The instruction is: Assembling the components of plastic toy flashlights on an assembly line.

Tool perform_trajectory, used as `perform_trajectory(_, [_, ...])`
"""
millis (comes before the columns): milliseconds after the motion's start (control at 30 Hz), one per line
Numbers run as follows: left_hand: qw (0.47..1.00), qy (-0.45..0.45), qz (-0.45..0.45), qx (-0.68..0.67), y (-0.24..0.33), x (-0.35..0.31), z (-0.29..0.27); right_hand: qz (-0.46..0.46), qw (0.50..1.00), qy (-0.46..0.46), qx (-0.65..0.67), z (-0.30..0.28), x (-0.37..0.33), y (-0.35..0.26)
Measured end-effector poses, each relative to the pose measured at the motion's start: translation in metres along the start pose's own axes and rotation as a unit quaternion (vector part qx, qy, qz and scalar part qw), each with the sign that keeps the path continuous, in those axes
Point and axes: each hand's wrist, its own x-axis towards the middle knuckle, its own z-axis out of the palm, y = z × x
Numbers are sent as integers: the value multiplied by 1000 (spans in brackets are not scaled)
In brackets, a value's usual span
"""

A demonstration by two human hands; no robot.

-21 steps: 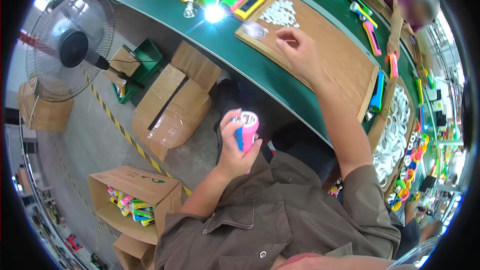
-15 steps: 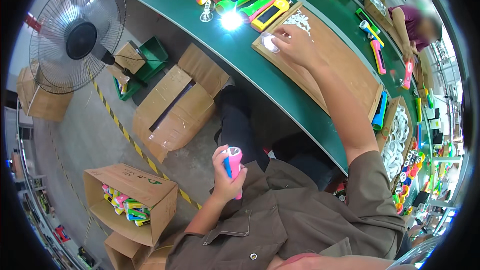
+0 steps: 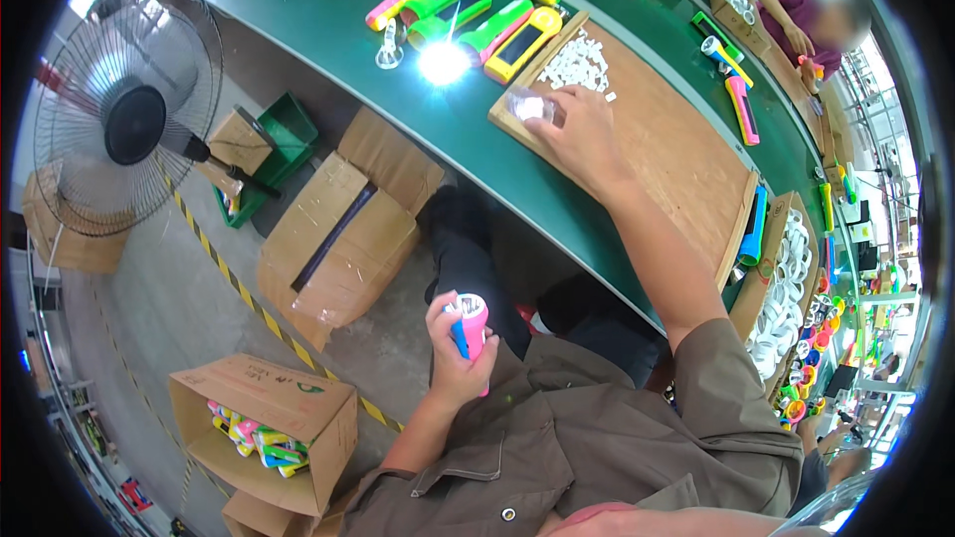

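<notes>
Green-topped workbench (image 3: 328, 38) spans the far side. My left hand (image 3: 460, 363) wraps a pink-and-blue plastic flashlight (image 3: 477, 326), head up; my right hand (image 3: 585, 142) touches a clear plastic piece (image 3: 526, 104), whether pinching I cannot tell, at the brown wooden tray's (image 3: 668, 154) left end.

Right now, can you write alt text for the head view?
Someone's left fingers hold a pink-and-blue flashlight while the right fingers touch a clear piece near a wooden tray's edge. Colourful flashlights, one shining, lie on the green table.
</notes>
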Motion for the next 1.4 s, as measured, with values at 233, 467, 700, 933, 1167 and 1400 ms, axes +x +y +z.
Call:
perform_trajectory(233, [999, -46, 0, 21, 2, -20, 0, 98, 810, 13, 578, -74, -74, -27])
perform_trajectory(467, [989, -141, 25, -30, 29, 8, 31, 116, 671, 15, 732, -132, -173, -27])
perform_trajectory(700, [967, -221, 110, -61, 45, 7, 75, 122, 732, 164, 649, -183, -193, 0])
perform_trajectory(933, [955, -275, 86, -71, 45, -12, 100, 93, 733, 200, 644, -212, -223, 8])
perform_trajectory(1167, [955, -277, 88, -62, 51, -17, 104, 84, 733, 182, 650, -211, -229, 18])
perform_trajectory(1400, [957, -268, 110, -33, 56, -14, 107, 72, 710, 175, 678, -195, -221, 21])
